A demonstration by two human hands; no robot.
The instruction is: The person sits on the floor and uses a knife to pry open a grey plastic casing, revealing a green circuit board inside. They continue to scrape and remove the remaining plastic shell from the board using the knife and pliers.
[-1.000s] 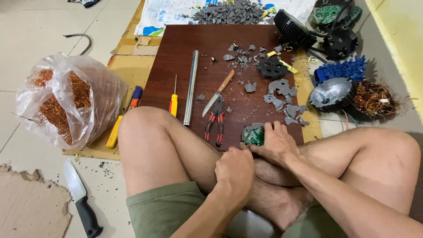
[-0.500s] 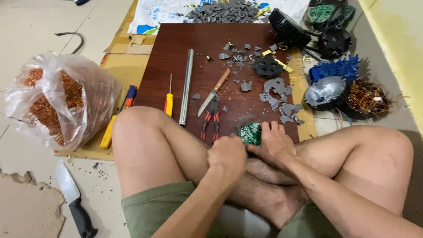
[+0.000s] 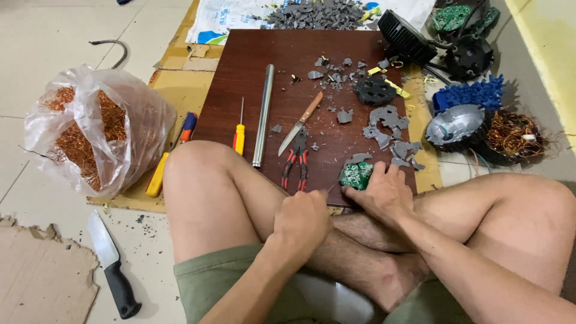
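My right hand (image 3: 384, 193) presses fingers onto the green board (image 3: 358, 175) at the plank's (image 3: 288, 84) near edge; my left hand (image 3: 302, 219), fisted, seemingly prying it. Next: steady leverage.

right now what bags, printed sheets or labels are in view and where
Clear plastic bag: floor left of the board, bulging, full of orange copper wire.
Printed sack sheet: top centre beyond the board, flat, white with blue and green print, under grey fragments.
No screens or signs.
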